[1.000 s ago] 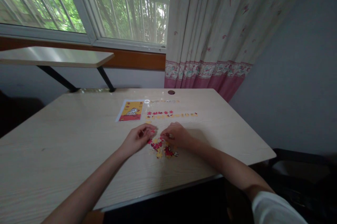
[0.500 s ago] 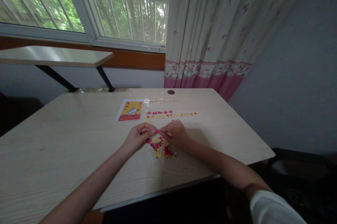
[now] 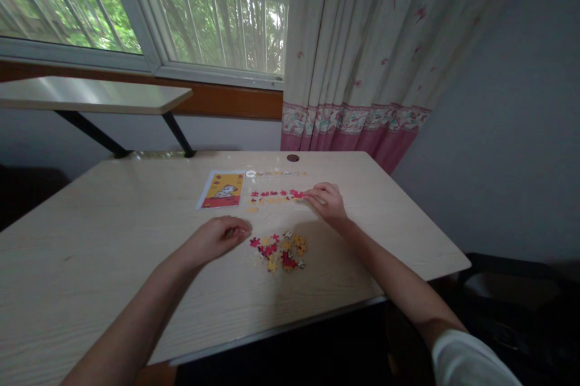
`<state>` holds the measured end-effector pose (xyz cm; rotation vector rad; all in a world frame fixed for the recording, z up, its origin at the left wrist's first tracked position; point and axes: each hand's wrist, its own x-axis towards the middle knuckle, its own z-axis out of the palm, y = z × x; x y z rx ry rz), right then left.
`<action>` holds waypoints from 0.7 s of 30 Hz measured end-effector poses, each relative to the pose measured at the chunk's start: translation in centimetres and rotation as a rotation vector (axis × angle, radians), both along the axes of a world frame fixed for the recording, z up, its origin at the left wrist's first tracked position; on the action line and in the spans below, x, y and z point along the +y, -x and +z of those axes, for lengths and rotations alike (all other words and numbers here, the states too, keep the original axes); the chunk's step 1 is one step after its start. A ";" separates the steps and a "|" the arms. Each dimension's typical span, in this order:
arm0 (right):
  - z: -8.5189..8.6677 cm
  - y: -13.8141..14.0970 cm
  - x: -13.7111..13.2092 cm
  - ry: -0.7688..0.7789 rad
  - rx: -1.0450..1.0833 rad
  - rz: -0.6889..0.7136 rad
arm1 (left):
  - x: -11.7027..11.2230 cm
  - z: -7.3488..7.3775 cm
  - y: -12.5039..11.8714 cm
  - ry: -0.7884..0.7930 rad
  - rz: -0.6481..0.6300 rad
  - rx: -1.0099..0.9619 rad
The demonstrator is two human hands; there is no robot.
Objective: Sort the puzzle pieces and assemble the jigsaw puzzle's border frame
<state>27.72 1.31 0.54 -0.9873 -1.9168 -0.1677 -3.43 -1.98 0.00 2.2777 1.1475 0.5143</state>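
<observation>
- The right hand (image 3: 330,200) is pinching a red piece (image 3: 299,194) between thumb and fingers, its fingertips pointing left.
- That red piece is lying at the right end of the red row (image 3: 273,194), on the far half of the table (image 3: 136,265); its own long axis is too small to make out.
- The red row is running left to right, its long axis nearly parallel to the table's far edge.
- The yellow row (image 3: 272,200) is lying just nearer the person, following the same direction, with the right hand covering part of it.
- A pale row (image 3: 277,174) is stretching left to right farther back.
- The left hand (image 3: 217,238) is curling its fingers inward near the pile, fingertips pointing right; whether it is gripping anything, I cannot tell.
- The pile of puzzle pieces (image 3: 289,261) is lying between the person and the rows, its pieces pointing every way.
- A picture sheet (image 3: 222,191) is lying left of the rows, its drawn bird facing right.
</observation>
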 end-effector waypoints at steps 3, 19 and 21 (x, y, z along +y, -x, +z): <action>0.1 -0.1 0.1 0.045 -0.026 -0.008 | -0.1 0.0 -0.2 0.003 -0.011 0.040; -1.1 -2.5 7.5 0.612 -0.368 -0.058 | -0.7 0.9 -1.4 -0.048 -0.159 0.057; -1.0 -2.5 7.6 0.616 -0.404 -0.056 | -0.7 0.8 -1.5 -0.053 -0.156 0.051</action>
